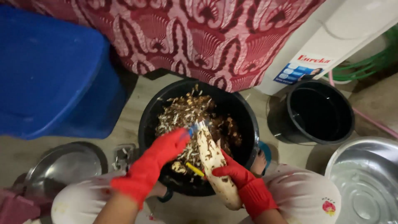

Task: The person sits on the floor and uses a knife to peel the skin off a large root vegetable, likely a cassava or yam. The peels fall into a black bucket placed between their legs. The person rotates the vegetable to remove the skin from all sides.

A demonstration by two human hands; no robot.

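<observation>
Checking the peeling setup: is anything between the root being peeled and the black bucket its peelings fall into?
Nothing visible. The pale root, held by the right hand, slants directly over the open black bucket of peelings; the left hand works a blue-handled peeler at its upper end.

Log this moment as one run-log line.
left hand: peeler on root | right hand: grips pale root | under: black basin of peelings

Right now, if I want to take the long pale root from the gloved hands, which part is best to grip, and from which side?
Probably the cassava root's bare lower end, from below: the right hand grips its middle and the left hand works a peeler at the top over the black bucket.
</observation>
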